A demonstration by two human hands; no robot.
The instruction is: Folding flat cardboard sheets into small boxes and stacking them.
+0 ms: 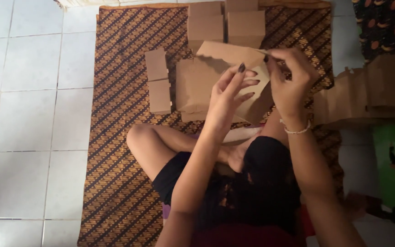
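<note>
Near the centre of my view, slightly toward one o'clock, both hands work a half-formed brown cardboard box (252, 93) held above a patterned mat (115, 137). I judge the folding partly done: the body looks shaped, but one flap (229, 54) is open, slanting up toward eleven o'clock. The box's long axis runs roughly from seven to one o'clock. My left hand (232, 93) braces its near face with spread fingers, grasping it lightly. My right hand (289, 80) pinches the top edge of the flap between thumb and fingertips. Finished boxes (225, 23) stand at twelve o'clock, two smaller ones (157, 80) at ten. Unfolded blanks (366, 91) (quite a pile) wait at three o'clock.
</note>
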